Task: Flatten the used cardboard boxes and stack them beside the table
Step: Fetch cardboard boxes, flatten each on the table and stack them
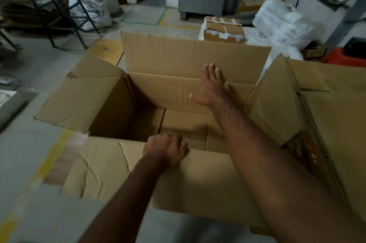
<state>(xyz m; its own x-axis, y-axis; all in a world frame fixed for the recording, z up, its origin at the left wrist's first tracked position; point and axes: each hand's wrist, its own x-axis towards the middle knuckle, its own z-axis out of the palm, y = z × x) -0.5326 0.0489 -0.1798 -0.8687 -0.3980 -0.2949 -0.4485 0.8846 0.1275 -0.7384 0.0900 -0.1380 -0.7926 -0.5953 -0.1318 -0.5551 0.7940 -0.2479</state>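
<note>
Cardboard box (pixel 158 104), on the floor, still erect with flaps spread: near rim gripped by left hand (pixel 166 148), far wall pressed by flat right hand (pixel 212 86); apparently no flattened stack yet beside it.

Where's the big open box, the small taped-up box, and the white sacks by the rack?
big open box (pixel 158 92): head view, far inner wall.
small taped box (pixel 222 30): head view, top face.
white sacks (pixel 90 6): head view, front sack.
</note>
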